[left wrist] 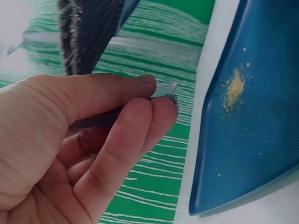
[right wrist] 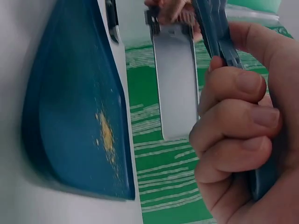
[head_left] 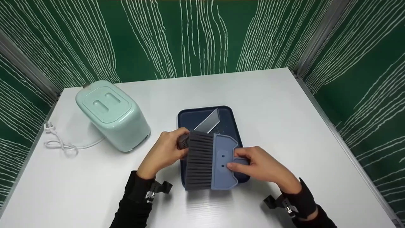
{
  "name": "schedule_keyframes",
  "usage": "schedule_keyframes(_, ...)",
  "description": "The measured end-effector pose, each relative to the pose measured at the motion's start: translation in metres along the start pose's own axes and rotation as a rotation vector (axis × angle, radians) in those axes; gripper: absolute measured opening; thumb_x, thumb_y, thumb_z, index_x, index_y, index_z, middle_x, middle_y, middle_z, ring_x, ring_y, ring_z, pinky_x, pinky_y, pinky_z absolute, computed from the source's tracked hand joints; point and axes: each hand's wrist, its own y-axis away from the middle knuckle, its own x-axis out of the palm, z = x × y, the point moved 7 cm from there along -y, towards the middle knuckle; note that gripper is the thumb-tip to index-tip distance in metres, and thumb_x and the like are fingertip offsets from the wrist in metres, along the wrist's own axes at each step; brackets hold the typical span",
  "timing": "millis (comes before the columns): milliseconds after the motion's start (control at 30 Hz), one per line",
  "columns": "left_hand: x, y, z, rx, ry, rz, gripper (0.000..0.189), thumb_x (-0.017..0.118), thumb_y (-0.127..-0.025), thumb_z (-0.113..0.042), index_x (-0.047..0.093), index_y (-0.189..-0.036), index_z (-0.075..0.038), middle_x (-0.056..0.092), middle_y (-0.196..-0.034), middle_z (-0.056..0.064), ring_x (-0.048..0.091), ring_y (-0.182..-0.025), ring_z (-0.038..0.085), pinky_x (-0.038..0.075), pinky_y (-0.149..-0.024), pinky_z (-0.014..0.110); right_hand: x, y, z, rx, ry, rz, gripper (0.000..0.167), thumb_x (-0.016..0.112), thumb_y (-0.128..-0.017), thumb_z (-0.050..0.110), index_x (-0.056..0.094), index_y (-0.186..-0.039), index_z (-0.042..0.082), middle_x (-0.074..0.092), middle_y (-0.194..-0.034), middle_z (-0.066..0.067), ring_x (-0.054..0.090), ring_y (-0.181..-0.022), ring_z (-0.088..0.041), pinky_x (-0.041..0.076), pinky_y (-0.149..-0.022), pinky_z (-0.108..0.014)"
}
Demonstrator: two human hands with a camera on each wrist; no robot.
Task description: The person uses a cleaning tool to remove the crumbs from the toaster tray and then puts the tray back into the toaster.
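My left hand (head_left: 164,148) pinches the dark end of a toaster's metal crumb tray (head_left: 208,123) between thumb and fingers. The tray's shiny flat length points up and away over a dark blue tray (head_left: 186,118). In my right hand (head_left: 262,164) I grip the handle of a blue brush (head_left: 223,172), its dark bristles (head_left: 199,161) turned left, close to my left hand. The brush covers part of the blue tray in the head view. Yellowish crumbs (left wrist: 235,88) lie on the blue tray, also visible in the right wrist view.
A mint-green toaster (head_left: 133,126) with its lid on stands at the left of the white table (head_left: 269,104). Its white cord and plug (head_left: 63,144) lie left of it. Green walls with white lines (head_left: 202,38) surround the back and sides.
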Motion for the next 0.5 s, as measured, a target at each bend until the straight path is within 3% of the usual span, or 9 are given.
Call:
schedule_keyframes(100,0.0,0.0,-0.002,0.02,-0.018,-0.008,0.034,0.082,-0.083,-0.001,0.071,-0.111,-0.014,0.073,-0.082,-0.001,0.057,-0.069,0.01,0.047,-0.063,0.026,0.003,-0.003,0.0,0.018,0.053,-0.007,0.04,0.078,-0.099,0.036,0.051,-0.074,0.019,0.033,-0.065,0.016,0.037,-0.059,0.002,0.028,-0.057,-0.016)
schedule_keyframes(233,0.0,0.001,-0.002,0.003,0.006,0.007,0.032,0.083,-0.086,-0.004,0.072,-0.114,-0.015,0.074,-0.083,0.0,0.059,-0.069,0.01,0.047,-0.061,0.025,0.004,-0.005,-0.007,0.065,0.12,-0.013,0.04,0.077,-0.098,0.041,0.052,-0.075,0.02,0.033,-0.065,0.015,0.038,-0.059,0.0,0.028,-0.057,-0.018)
schedule_keyframes(500,-0.004,0.001,-0.001,-0.019,0.029,0.005,0.03,0.089,-0.088,-0.013,0.073,-0.113,-0.016,0.079,-0.086,0.004,0.069,-0.066,0.007,0.057,-0.057,0.025,0.001,-0.003,-0.02,0.117,0.137,0.014,0.04,0.077,-0.098,0.043,0.053,-0.075,0.02,0.034,-0.064,0.014,0.039,-0.061,-0.001,0.028,-0.057,-0.019)
